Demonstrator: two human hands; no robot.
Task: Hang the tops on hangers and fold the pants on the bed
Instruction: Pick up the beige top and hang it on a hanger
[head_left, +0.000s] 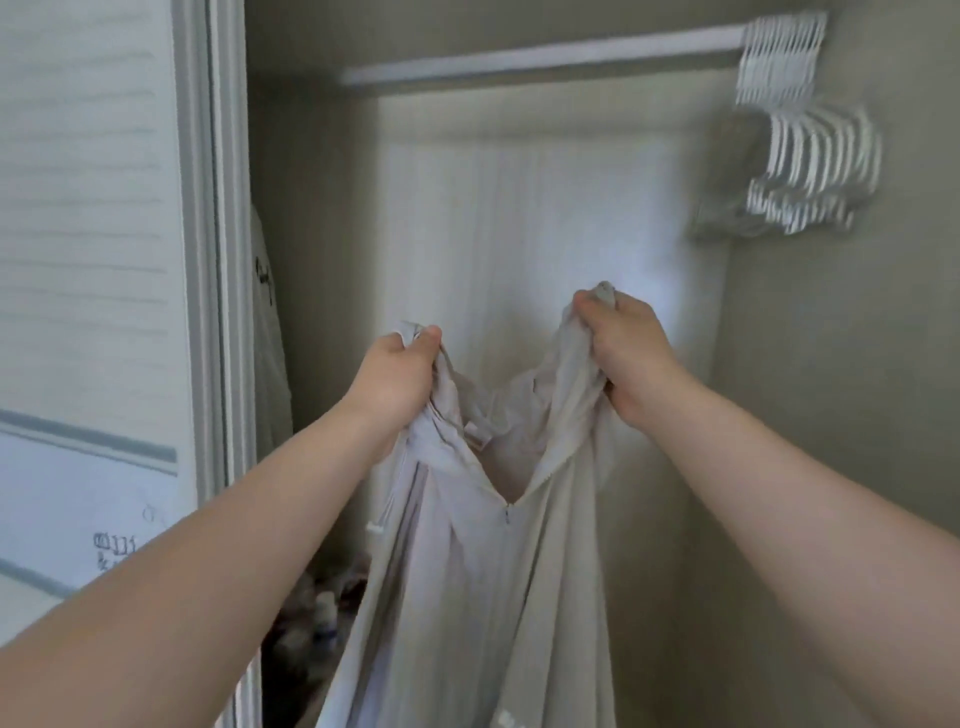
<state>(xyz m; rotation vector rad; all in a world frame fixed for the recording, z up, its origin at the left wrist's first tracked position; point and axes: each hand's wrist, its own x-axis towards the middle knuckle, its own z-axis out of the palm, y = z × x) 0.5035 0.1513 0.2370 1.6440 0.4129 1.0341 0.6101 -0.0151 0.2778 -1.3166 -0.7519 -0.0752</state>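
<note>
Beneath the closet rod (540, 57), our left hand (397, 374) and right hand (623, 348), apart, each clench the pale garment (467, 571), likely to spread it open.

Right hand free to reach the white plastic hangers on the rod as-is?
Probably not yet: the right hand grips the pale grey fabric garment. Nothing blocks the way to the white plastic hangers once it lets go.
</note>
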